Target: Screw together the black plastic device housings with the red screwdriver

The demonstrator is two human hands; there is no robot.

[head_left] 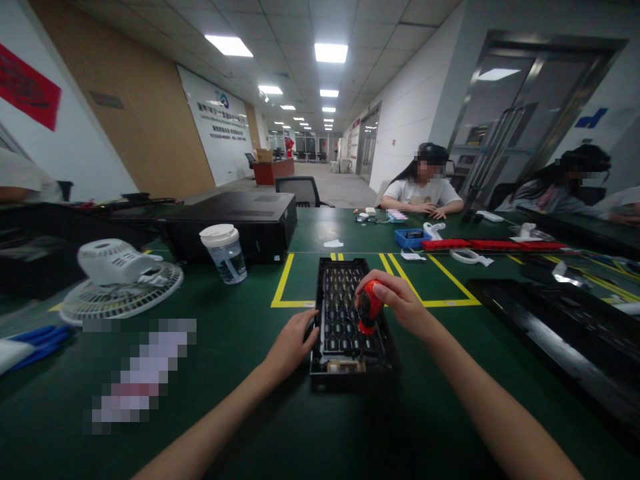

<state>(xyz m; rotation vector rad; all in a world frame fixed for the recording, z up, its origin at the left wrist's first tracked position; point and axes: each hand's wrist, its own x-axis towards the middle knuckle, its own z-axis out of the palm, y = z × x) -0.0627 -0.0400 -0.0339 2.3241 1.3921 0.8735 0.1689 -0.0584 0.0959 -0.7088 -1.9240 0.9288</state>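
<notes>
A black rectangular electronics housing [345, 343] with rows of hexagonal cells lies in front of me, its long side pointing away. My left hand [294, 340] grips its left side, thumb and fingers against the edge. My right hand [400, 300] is closed round the red and black handle of a stubby screwdriver [370, 310], held upright over the right part of the cells. The screwdriver's tip is hidden, so I cannot tell what it touches. Along the housing's near end runs a pale strip with small parts.
Left stand a lidded cup [227, 257], a white fan [113, 277] and a large black case [240, 220]. A long black panel [555, 353] lies right. Beyond are a blue tray [411, 239], red strips [470, 245] and a seated person [425, 190]. Yellow tape [300, 305] marks the green table.
</notes>
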